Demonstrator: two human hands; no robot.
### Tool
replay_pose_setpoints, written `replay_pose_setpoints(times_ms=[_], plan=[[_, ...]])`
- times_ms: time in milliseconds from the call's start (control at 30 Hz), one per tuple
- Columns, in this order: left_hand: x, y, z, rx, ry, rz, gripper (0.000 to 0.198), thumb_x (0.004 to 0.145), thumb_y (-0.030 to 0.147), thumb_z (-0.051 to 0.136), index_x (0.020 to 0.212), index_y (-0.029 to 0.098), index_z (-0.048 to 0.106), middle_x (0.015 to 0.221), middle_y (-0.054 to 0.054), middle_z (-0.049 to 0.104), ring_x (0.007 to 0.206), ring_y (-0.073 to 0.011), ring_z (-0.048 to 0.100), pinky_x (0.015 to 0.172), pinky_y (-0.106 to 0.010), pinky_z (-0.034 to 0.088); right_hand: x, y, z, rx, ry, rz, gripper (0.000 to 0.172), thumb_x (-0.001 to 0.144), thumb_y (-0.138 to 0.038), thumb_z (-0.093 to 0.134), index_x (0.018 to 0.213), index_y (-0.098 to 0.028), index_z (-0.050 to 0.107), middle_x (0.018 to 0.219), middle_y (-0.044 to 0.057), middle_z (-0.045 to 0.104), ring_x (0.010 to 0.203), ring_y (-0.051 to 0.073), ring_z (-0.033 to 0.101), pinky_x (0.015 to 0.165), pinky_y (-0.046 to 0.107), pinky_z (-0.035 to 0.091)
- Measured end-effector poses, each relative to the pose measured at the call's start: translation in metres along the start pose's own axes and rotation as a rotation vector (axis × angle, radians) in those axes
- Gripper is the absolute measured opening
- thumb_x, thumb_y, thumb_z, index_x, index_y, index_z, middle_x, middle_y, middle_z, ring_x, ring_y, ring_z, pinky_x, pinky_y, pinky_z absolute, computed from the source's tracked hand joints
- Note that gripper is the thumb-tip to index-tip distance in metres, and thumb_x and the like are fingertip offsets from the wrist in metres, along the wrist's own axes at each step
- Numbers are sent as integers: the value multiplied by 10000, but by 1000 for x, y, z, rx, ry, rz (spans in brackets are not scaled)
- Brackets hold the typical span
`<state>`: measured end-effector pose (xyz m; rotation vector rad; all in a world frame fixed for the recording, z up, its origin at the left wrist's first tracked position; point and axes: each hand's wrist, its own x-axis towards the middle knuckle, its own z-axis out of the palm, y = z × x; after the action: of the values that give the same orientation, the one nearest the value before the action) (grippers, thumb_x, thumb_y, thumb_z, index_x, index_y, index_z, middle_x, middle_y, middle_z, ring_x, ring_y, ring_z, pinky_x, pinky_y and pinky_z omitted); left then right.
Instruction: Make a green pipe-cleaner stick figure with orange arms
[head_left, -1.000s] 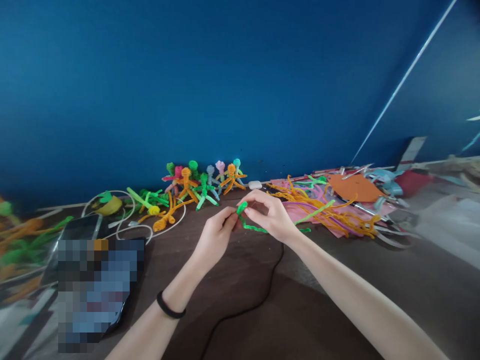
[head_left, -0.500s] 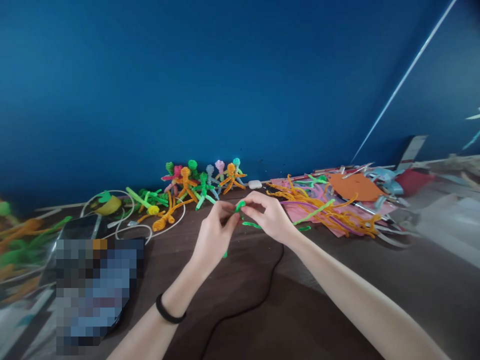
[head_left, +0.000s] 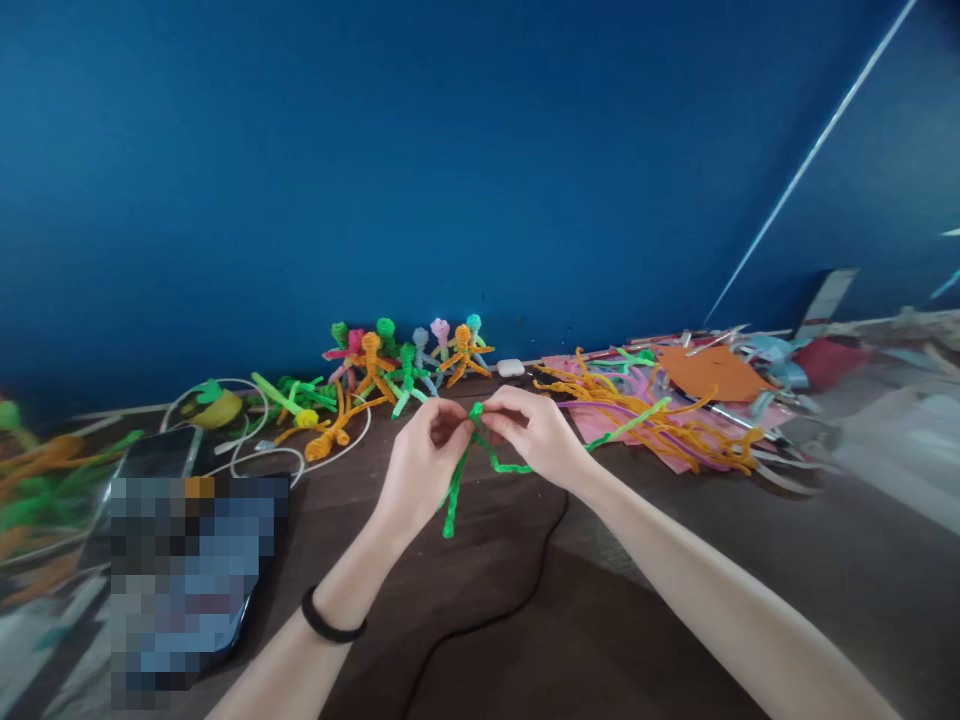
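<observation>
Both of my hands meet over the dark table and pinch one green pipe cleaner (head_left: 455,490). My left hand (head_left: 418,468), a black band on its wrist, grips the bent top from the left. My right hand (head_left: 534,434) pinches the same spot from the right. One green end hangs down toward the table, another runs right under my right hand. Behind the hands stands a row of small pipe-cleaner figures (head_left: 409,362) in orange, green, pink and blue.
A heap of loose orange, green and purple pipe cleaners (head_left: 645,412) lies on pink sheets at the right, with orange paper (head_left: 709,372) behind. A black cable (head_left: 487,620) crosses the table below my hands. A phone (head_left: 154,455), white cables and a blurred object lie left.
The green pipe cleaner has been bent at the top, and one end now hangs down below my left hand. Both hands have stayed in almost the same place.
</observation>
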<state>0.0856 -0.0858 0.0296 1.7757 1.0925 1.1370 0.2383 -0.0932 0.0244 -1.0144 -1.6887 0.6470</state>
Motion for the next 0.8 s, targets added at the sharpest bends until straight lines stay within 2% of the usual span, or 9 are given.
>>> replay_pose_setpoints(times_ms=[200, 600, 800], plan=[[2, 0, -1, -143, -47, -74, 157, 717, 296, 582, 780, 170, 513, 681, 9, 564, 623, -116, 550, 542, -214, 405, -2, -2, 0, 12, -9, 9, 64, 781, -190, 528, 750, -152, 569, 716, 11, 541, 656, 112, 536, 602, 232, 431], [0, 6, -2, -78, -100, 32, 95, 678, 172, 573, 732, 177, 495, 680, 35, 546, 654, -108, 548, 603, -221, 425, -4, -5, 0, -38, -11, -16, 28, 740, -162, 522, 736, -149, 546, 669, -6, 548, 597, 94, 509, 561, 219, 408], [-1, 5, -1, -64, -69, 46, 76, 695, 161, 551, 752, 175, 503, 702, 30, 547, 654, -104, 540, 610, -220, 420, -3, -5, -2, -26, -22, -24, 58, 750, -173, 515, 779, -158, 562, 719, 9, 574, 649, 106, 544, 608, 235, 439]])
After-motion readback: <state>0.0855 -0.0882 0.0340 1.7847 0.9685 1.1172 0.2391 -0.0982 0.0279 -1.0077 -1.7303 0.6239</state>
